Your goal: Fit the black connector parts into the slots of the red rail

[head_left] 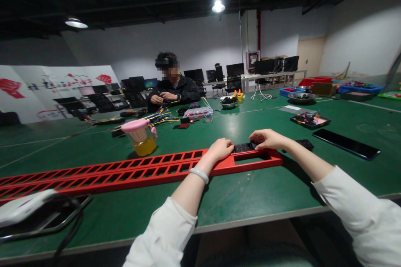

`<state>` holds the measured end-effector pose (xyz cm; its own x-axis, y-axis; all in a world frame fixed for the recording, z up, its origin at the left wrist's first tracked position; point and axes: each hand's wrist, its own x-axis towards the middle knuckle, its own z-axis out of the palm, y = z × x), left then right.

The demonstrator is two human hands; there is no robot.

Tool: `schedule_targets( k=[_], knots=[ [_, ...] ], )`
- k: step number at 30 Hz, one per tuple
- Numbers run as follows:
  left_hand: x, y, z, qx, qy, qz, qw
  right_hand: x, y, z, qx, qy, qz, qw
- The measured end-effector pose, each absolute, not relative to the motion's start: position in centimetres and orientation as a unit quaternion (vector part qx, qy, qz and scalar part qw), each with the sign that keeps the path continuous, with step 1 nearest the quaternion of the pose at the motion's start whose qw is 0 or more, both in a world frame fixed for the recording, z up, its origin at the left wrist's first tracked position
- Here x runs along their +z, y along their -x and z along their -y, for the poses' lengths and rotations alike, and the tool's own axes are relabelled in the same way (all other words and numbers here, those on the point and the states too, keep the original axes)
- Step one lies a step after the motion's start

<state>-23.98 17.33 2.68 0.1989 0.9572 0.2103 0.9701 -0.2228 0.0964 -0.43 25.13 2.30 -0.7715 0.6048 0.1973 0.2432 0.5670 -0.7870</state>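
Observation:
A long red frame [175,174] with two rows of slots and a larger opening at its right end lies across the front of the green table. In the far row at that end sits a black module [242,147] with small openings on its face. My left hand [221,149] rests over the frame, its fingers curled together against the module's left end. With thumb and fingers bent round the right end, my right hand [266,139] grips the module; the fingertips partly cover it. Beside my right wrist lies another dark piece [302,145].
A pink-lidded cup [139,137] of yellow drink stands behind the frame. A phone [346,143] and a small parts tray [310,119] lie right. A white device [29,206] with a black strap is front left. Across the table sits a person [175,87] near coloured cables [163,119].

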Motion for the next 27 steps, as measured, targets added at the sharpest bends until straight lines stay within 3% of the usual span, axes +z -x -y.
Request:
schedule_targets(
  k=[27],
  knots=[
    [2.44,24.23,-17.55,-0.109,0.782,0.612,0.035,2.92,0.09,-25.33,0.341,0.255,0.879,0.216]
  ],
)
